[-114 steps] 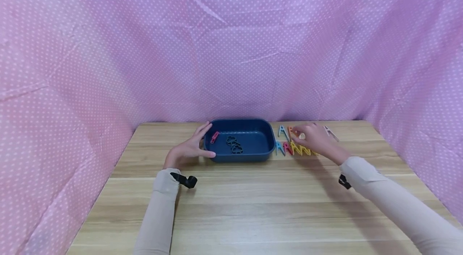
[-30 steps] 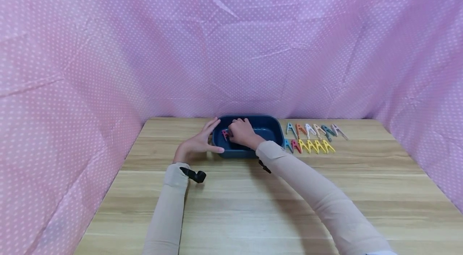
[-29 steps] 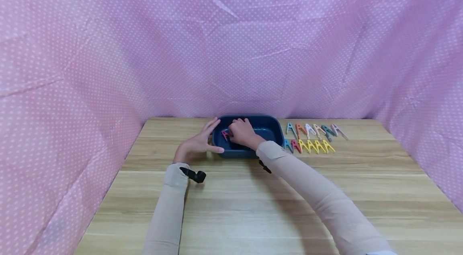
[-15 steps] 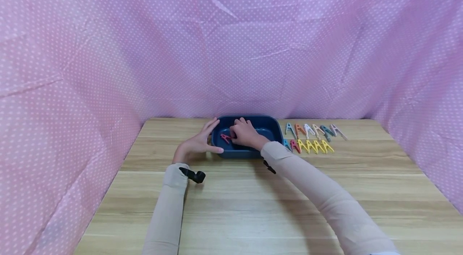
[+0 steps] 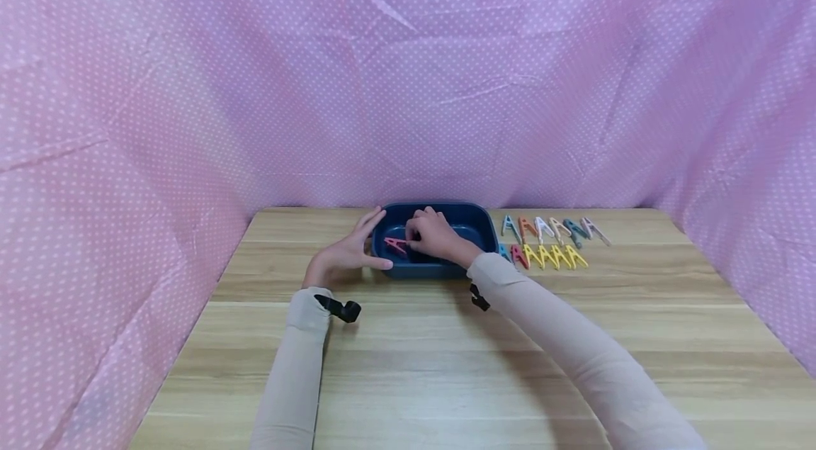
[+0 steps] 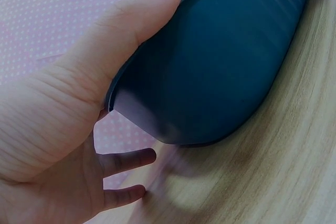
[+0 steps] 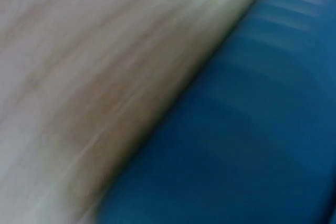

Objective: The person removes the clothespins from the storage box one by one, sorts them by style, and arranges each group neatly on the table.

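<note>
A dark blue basin point(image 5: 435, 270) stands at the back of the table. My left hand point(image 5: 345, 252) spans its left end, fingers straight and spread; the thumb rests on the rim, as the left wrist view of the hand point(image 6: 63, 114) confirms. Inside the basin, my right hand point(image 5: 435, 234) pinches one end of a pinkish-red clothespin point(image 5: 395, 244), which points left. The right forearm crosses the front rim. Dark pieces at the bottom are mostly hidden under this hand. Only the blurred basin wall point(image 7: 236, 140) and tabletop show in the right wrist view.
Right of the basin lie two rows of clothespins: a back row with an orange clothespin point(image 5: 526, 227) among several colours, and a front row with several yellow clothespins point(image 5: 559, 256). A pink dotted cloth point(image 5: 408, 81) hangs behind the wooden table point(image 5: 408, 365).
My right hand has gone from the clothespin rows into the basin. Over the last second, the pinkish-red clothespin has turned to lie sideways, and the hand has shifted slightly right. The left hand stays put.
</note>
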A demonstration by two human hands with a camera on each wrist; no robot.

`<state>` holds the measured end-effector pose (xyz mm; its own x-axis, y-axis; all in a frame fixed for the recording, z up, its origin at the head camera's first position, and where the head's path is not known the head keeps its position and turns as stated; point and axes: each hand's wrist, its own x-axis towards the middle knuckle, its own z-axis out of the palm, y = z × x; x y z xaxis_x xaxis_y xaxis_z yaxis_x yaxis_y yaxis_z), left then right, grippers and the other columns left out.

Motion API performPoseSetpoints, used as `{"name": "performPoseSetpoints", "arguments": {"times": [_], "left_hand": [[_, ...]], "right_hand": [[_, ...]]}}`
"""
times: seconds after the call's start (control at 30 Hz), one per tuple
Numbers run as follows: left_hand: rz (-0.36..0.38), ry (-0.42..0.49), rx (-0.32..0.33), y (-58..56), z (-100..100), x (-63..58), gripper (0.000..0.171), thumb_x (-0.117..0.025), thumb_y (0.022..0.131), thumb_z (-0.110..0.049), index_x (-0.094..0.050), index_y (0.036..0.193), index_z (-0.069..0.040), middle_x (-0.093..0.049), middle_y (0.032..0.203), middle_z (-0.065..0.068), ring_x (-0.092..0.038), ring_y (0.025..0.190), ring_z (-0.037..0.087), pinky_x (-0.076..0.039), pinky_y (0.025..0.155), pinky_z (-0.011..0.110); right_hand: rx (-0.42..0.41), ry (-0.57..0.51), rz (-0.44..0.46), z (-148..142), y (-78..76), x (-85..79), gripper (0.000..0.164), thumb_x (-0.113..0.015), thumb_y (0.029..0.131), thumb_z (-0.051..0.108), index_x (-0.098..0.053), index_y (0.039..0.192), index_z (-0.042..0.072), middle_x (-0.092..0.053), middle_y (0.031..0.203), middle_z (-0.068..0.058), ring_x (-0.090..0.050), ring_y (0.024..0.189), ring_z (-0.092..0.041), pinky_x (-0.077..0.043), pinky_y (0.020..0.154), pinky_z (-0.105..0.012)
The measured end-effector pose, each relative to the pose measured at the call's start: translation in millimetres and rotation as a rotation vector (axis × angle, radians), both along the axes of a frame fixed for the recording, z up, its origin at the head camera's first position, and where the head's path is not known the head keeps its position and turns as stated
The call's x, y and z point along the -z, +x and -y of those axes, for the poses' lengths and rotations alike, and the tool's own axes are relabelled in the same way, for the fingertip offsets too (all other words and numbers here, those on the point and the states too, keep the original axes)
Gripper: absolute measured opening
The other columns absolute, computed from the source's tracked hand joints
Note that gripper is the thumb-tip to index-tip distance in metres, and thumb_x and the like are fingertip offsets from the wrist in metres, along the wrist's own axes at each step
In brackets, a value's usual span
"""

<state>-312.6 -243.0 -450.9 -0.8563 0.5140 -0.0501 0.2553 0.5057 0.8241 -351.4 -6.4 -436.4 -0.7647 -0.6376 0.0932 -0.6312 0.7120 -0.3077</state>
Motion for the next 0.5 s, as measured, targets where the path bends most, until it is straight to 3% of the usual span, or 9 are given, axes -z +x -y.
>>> {"name": "performPoseSetpoints", "arguments": {"times": [0.23, 0.5], "left_hand": [[-0.001, -0.010, -0.006, -0.6, 1, 0.4, 0.112, -0.082, 0.087, -0.030, -0.004, 0.166, -0.018, 0.011, 0.173, 0.001, 0.004, 0.159, 0.033, -0.014, 0.125, 0.063], [0.005, -0.016, -0.008, -1.6, 1, 1.8, 0.113, -0.083, 0.087, -0.034, -0.004, 0.166, -0.022, 0.011, 0.173, 0.001, 0.002, 0.159, 0.034, -0.015, 0.125, 0.063]], "right_hand": [[0.011, -0.119, 0.003, -10, 1.5, -5.3, 0.012, -0.074, 0.094, 0.020, -0.073, 0.084, 0.015, -0.067, 0.098, -0.003, -0.047, 0.089, -0.020, -0.039, 0.082, -0.035], [0.049, -0.243, 0.014, -24, 7.9, -9.2, 0.009, -0.076, 0.094, 0.020, -0.075, 0.088, 0.014, -0.069, 0.105, -0.006, -0.050, 0.098, -0.024, -0.041, 0.092, -0.043]]}}
